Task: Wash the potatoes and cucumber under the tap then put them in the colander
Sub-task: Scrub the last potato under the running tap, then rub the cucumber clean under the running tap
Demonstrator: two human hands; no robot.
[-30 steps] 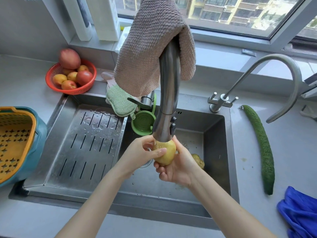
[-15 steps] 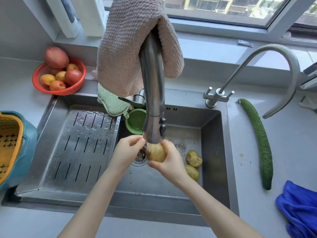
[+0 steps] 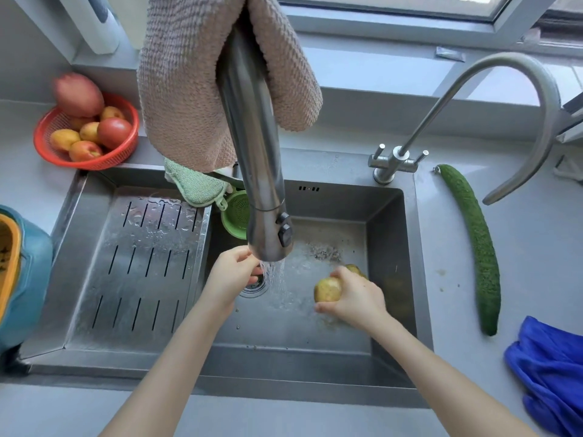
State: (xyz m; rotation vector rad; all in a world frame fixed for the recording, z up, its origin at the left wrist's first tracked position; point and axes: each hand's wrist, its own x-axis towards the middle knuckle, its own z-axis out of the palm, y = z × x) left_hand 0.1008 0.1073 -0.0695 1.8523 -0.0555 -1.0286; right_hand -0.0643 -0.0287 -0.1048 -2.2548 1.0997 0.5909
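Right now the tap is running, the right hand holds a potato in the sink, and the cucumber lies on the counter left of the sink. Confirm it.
One slip: the head view shows the cucumber on the counter right of the sink, not left. The rest holds: the tap is running and the right hand holds a potato in the sink.

Dark green cucumber [image 3: 476, 244]; yellow potato [image 3: 327, 289]; blue cloth [image 3: 552, 370].

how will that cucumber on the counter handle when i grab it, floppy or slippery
The cucumber looks long and thick, so it probably stays stiff when lifted mid-length, though an end grip may let it tip. Its bumpy skin looks dry on the counter, so likely grippy until wet. Being round, it might roll if pushed sideways.
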